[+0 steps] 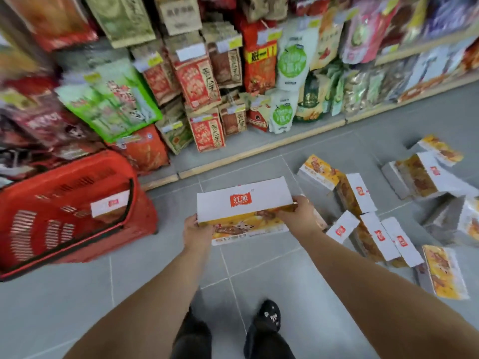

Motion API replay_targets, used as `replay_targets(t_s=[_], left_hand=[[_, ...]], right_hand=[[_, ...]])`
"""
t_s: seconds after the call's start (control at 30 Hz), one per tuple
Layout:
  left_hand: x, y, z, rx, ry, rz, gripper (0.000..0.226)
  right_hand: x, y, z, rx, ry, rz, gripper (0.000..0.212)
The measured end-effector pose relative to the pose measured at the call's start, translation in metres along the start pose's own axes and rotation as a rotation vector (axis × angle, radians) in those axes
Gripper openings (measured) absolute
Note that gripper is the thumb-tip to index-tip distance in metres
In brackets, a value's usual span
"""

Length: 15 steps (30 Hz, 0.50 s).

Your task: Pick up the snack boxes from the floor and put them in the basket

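Presently: shelving [259,149], far, stocked with snack bags. Red basket [140,213], left, one box [110,204] inside. Loose boxes [375,234] scattered on the floor, right. Held snack box [243,203], centre, above the tiles: left hand [197,233] closed on its left end, right hand [298,216] on its right end, fingers curled around the edges.

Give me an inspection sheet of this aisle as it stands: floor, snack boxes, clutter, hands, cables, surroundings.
Surface: grey tiled floor, bare near the feet.
Job's things: held snack box in both hands; red basket on the left with one box inside; scattered boxes on the floor at right.
Clutter: nothing seen beyond the boxes.
Hands: left hand and right hand grip the box's opposite ends.
Cables: nothing seen.
Surroundings: shelves of snack bags behind.
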<state>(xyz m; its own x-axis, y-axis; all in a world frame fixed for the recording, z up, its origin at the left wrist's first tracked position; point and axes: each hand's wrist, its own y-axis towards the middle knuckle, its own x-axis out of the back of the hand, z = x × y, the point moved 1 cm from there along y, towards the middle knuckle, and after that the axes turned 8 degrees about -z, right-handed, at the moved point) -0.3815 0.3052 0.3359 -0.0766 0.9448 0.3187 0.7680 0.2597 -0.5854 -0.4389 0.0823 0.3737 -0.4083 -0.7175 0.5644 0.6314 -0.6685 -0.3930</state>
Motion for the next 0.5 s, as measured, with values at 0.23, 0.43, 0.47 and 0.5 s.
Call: replay_targets(t_s=[0.23,0.43,0.47,0.5], left_hand=[[0.156,0.038,0.005,0.126,-0.263,-0.136,0.048],[0.281,0.086,0.01,0.078,-0.292,-0.135,0.047],[0.299,0.093,0.011,0.063,-0.297,-0.129,0.048],[0.321,0.103,0.014,0.052,-0.301,-0.13,0.049]], right_hand=[[-0.136,-0.07,0.077,0.099,-0.084,0.153,0.039],[-0.247,-0.131,0.118,0.087,-0.087,0.215,0.033],[-0.262,-0.14,0.125,0.086,-0.087,0.217,0.037],[-0.281,-0.147,0.133,0.093,-0.088,0.222,0.039]])
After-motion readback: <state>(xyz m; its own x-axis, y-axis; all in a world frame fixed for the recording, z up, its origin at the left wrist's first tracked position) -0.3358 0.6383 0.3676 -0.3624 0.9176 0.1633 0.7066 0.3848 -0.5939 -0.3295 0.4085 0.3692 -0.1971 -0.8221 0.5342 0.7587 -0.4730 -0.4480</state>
